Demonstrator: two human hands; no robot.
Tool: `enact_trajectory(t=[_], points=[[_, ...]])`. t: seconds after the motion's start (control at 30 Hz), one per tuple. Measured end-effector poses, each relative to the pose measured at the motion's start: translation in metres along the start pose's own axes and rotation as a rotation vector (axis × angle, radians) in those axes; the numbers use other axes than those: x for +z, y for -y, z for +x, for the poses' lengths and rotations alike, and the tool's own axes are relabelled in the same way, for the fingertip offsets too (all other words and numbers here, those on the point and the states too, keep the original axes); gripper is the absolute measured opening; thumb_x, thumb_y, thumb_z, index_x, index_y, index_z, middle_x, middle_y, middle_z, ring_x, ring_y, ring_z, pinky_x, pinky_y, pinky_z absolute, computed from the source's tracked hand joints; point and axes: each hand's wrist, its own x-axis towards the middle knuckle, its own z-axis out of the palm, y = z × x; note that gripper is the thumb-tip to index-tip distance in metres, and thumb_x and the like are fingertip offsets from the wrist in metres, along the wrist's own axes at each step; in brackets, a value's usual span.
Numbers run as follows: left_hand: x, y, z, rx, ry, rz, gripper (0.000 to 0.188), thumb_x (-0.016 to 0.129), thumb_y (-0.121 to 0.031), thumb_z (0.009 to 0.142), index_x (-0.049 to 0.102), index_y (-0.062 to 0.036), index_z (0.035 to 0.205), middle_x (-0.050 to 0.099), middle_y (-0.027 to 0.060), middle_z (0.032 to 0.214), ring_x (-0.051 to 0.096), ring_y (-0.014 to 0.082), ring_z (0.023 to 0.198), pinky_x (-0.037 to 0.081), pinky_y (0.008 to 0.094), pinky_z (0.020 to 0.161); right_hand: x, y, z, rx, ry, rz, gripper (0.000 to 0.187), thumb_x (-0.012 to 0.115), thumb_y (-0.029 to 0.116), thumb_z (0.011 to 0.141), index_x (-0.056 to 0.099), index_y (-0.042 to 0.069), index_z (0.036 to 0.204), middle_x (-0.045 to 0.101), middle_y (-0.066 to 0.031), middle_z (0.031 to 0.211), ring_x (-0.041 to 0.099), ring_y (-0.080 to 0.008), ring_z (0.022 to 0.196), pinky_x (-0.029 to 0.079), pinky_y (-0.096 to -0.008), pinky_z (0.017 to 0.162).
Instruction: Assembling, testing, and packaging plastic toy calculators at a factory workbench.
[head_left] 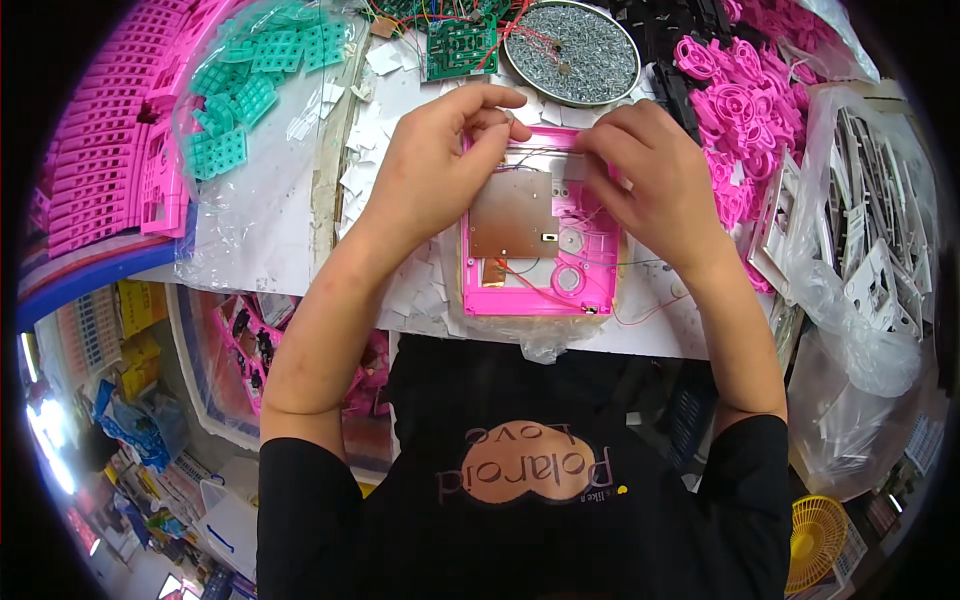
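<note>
A pink plastic housing (pixel 483 299) lies open side up on the table in front of me. Inside it sits a brown circuit board (pixel 510 215), with thin red and dark wires (pixel 540 287) running around it and out to the right. My left hand (pixel 445 150) is at the housing's far left corner, thumb and forefinger pinched together; what lies between them is too small to name. Over the far right corner, my right hand (pixel 655 165) has its fingers curled and pressed together. Its fingertips are partly hidden, so their contents cannot be made out.
Beyond the housing stands a round tray of small screws (pixel 575 55), beside green circuit boards (pixel 460 48) with wires. Teal keypads (pixel 260 75) and pink grilles (pixel 110 120) lie left. Pink parts (pixel 745 110) and a clear bag of pale strips (pixel 870 210) are right.
</note>
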Motion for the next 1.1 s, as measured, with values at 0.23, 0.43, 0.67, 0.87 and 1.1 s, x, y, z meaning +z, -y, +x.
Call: enact_trajectory(t=[0.23, 0.43, 0.67, 0.87, 1.1], points=[[0.007, 0.002, -0.003, 0.036, -0.089, 0.118, 0.015, 0.066, -0.006, 0.096, 0.070, 0.0007, 0.108, 0.077, 0.0037, 0.088, 0.062, 0.0048, 0.075, 0.050, 0.0218, 0.072, 0.011, 0.017, 0.007, -0.051, 0.251, -0.218, 0.007, 0.070, 0.012, 0.070, 0.071, 0.006, 0.073, 0.064, -0.0097, 0.082, 0.062, -0.0279, 0.085, 0.053, -0.0373, 0.075], [0.009, 0.002, -0.001, 0.301, -0.074, 0.559, 0.005, 0.073, -0.013, 0.088, 0.074, -0.0080, 0.089, 0.074, 0.0024, 0.086, 0.065, 0.0142, 0.075, 0.041, 0.0345, 0.086, -0.008, 0.042, -0.002, -0.010, 0.440, -0.123, 0.007, 0.069, 0.011, 0.072, 0.072, 0.005, 0.075, 0.065, -0.0103, 0.085, 0.063, -0.0270, 0.088, 0.054, -0.0385, 0.078], [0.012, -0.006, 0.000, 0.511, 0.066, 0.774, 0.006, 0.072, -0.012, 0.085, 0.071, -0.0133, 0.091, 0.067, -0.0015, 0.085, 0.061, 0.0216, 0.090, 0.033, 0.0478, 0.099, -0.009, 0.050, -0.021, 0.199, 0.247, -0.037, 0.008, 0.072, 0.008, 0.076, 0.068, 0.003, 0.081, 0.063, -0.0110, 0.084, 0.061, -0.0304, 0.086, 0.053, -0.0406, 0.076], [0.020, -0.016, 0.010, 0.689, 0.235, 1.032, 0.006, 0.069, -0.013, 0.082, 0.070, -0.0113, 0.087, 0.066, -0.0003, 0.086, 0.061, 0.0219, 0.095, 0.036, 0.0521, 0.104, -0.009, 0.050, -0.023, 0.232, 0.228, -0.075, 0.011, 0.073, 0.009, 0.080, 0.066, 0.001, 0.083, 0.062, -0.0135, 0.085, 0.060, -0.0325, 0.085, 0.052, -0.0430, 0.075], [0.033, -0.033, 0.024, 0.733, 0.441, 1.224, 0.005, 0.070, -0.014, 0.074, 0.073, -0.0112, 0.077, 0.069, 0.0017, 0.077, 0.064, 0.0216, 0.090, 0.041, 0.0476, 0.099, -0.005, 0.049, -0.027, 0.271, 0.296, -0.027, 0.011, 0.068, 0.010, 0.085, 0.065, 0.000, 0.085, 0.065, -0.0148, 0.081, 0.063, -0.0343, 0.082, 0.053, -0.0454, 0.073]])
